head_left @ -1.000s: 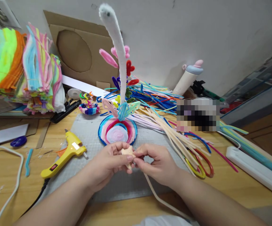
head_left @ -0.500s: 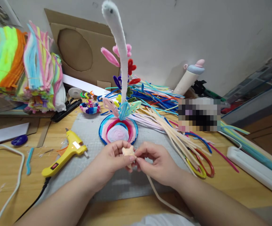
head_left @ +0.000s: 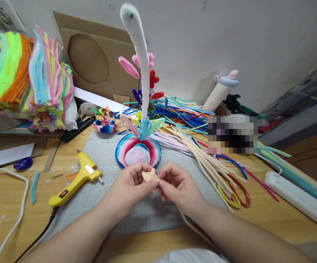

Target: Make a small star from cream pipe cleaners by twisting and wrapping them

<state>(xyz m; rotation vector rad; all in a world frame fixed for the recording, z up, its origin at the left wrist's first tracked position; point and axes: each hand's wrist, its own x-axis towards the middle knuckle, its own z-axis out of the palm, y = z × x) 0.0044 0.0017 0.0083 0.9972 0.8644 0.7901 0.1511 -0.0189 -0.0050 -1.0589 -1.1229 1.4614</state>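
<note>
A small cream star-shaped piece (head_left: 150, 176) of fuzzy stem is pinched in my left hand (head_left: 132, 184) above the grey cutting mat (head_left: 136, 221). My right hand (head_left: 179, 188) closes its thumb and finger on the right tip of that piece. From beneath my right hand a long cream stem (head_left: 193, 227) trails down toward my lap. Just beyond my hands stands a round base of blue, pink and red rings (head_left: 118, 151), with a tall white fuzzy stalk (head_left: 142, 47) and coloured petals rising behind it.
A yellow glue gun (head_left: 76, 179) lies on the left. Cream stems (head_left: 197, 153) and blue stems (head_left: 172, 111) spread at the right and back. A bottle (head_left: 218, 93), a white power strip (head_left: 298, 201), upright stem bundles (head_left: 10, 69) and cardboard (head_left: 114, 54) stand around.
The cream piece has turned in my fingers and shows more of its points. The trailing stem has shifted slightly right and lower, and my right hand's fingers have opened out a little.
</note>
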